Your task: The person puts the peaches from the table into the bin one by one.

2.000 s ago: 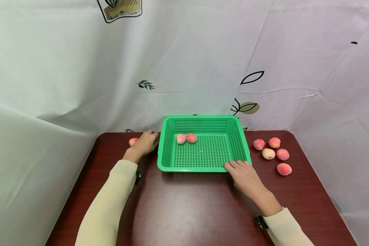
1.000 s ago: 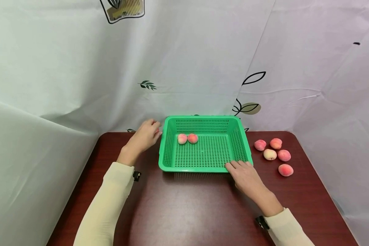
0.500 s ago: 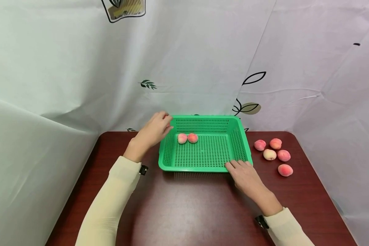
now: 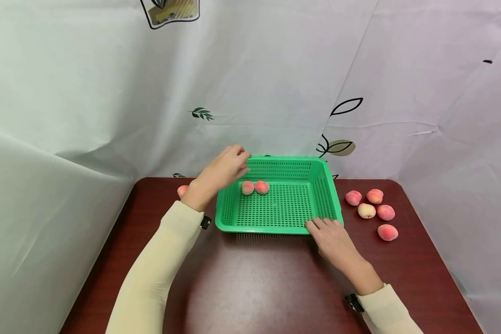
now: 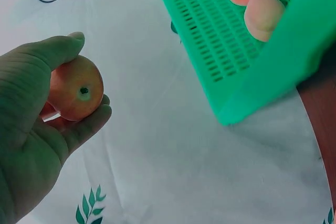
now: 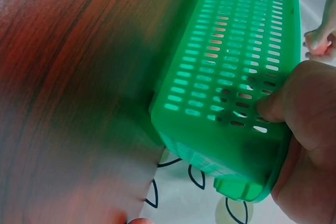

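Note:
A peach (image 5: 79,88) is held between the thumb and fingers of my left hand (image 5: 37,103). In the head view that left hand (image 4: 223,171) is above the far left corner of the green plastic basket (image 4: 275,230), mostly hiding its peach. Two more peaches, one paler (image 4: 248,188) and one redder (image 4: 261,187), sit side by side on the basket floor. My right hand (image 4: 331,241) grips the basket's near right rim. The right wrist view has its thumb (image 6: 273,106) against the slotted outer wall (image 6: 226,77).
Right of the basket, several peaches (image 4: 366,211) lie on the dark red wooden table (image 4: 254,287). Another peach (image 4: 182,190) lies left of it, partly behind my left wrist. A white printed cloth (image 4: 267,83) hangs along the table's back and sides.
My left hand has picked up a peach from the table left of the basket, risen, and moved right over the basket's far left corner. My right hand has stayed on the rim.

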Demonstrator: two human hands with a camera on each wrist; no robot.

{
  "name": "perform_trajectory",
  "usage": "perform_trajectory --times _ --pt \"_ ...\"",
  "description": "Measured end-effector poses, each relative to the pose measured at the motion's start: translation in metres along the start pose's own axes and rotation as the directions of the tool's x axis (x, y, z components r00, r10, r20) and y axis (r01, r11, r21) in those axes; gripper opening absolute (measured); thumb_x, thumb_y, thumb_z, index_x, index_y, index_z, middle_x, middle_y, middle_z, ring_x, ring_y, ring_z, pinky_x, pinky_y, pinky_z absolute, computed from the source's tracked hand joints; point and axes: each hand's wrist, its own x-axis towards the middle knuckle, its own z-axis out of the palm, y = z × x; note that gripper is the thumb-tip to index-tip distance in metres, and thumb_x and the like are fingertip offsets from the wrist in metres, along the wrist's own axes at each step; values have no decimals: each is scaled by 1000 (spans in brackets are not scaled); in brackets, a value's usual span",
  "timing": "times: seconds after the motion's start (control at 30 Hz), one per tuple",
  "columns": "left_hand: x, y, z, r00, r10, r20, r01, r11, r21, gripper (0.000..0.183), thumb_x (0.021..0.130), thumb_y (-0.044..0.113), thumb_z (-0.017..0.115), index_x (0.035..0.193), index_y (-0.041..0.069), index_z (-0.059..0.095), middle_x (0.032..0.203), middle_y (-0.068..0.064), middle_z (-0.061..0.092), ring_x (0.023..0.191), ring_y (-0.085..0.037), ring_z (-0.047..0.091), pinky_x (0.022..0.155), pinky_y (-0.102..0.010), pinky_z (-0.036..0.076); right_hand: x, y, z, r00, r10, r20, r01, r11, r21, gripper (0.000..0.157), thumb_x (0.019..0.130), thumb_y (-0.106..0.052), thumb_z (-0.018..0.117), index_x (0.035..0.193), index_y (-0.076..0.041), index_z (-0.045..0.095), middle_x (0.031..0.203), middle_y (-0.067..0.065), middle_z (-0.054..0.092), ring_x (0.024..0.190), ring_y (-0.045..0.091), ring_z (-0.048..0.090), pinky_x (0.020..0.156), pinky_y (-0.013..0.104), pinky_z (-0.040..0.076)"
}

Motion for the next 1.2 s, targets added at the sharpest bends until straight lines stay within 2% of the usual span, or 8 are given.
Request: perform_trajectory --times 0.17,0.33,0.53,0.73,0.93,1.2 --pt "12 4 6 999 38 32 -39 999 12 19 97 17 73 111 5 67 109 -14 60 100 -31 58 88 -39 52 0 0 0 1000 8 11 -8 1000 2 23 81 7 62 96 -10 57 85 6 58 70 28 53 60 34 32" --pt "26 11 16 994 53 98 -56 998 22 16 98 19 72 106 7 65 109 -13 59 102 -30 57 86 -38 51 -1 0 0 999 20 24 -20 1000 2 24 81 7 63 97 -10 57 85 6 58 71 28 53 61 34 33" --pt "38 21 28 979 68 194 -78 996 43 21 101 22 68 116 7 64 115 -12 58 103 -28 56 86 -36 51 -1 0 0 999 24 30 -25 1000 2 24 82 7 64 96 -11 57 85 5 57 71 28 53 61 34 32" --pt "46 24 38 968 72 241 -97 991 95 28 102 27 65 123 8 64 117 -10 59 104 -26 56 87 -33 50 0 0 -1 999 28 40 -28 1000 7 24 81 6 65 96 -11 57 85 5 58 72 28 53 61 34 33" --pt "51 24 47 962 61 266 -84 993 79 27 104 27 63 125 10 63 117 -10 57 101 -25 53 84 -32 49 1 0 -1 998 35 59 -36 999 14 27 79 8 65 98 -11 57 85 6 58 73 28 54 62 35 34" --pt "57 25 58 941 19 339 -53 994 92 22 104 21 62 123 10 63 116 -9 57 101 -25 53 84 -31 50 1 0 -3 997 34 64 -35 999 19 28 79 6 66 100 -11 58 87 6 59 75 28 55 63 35 35"
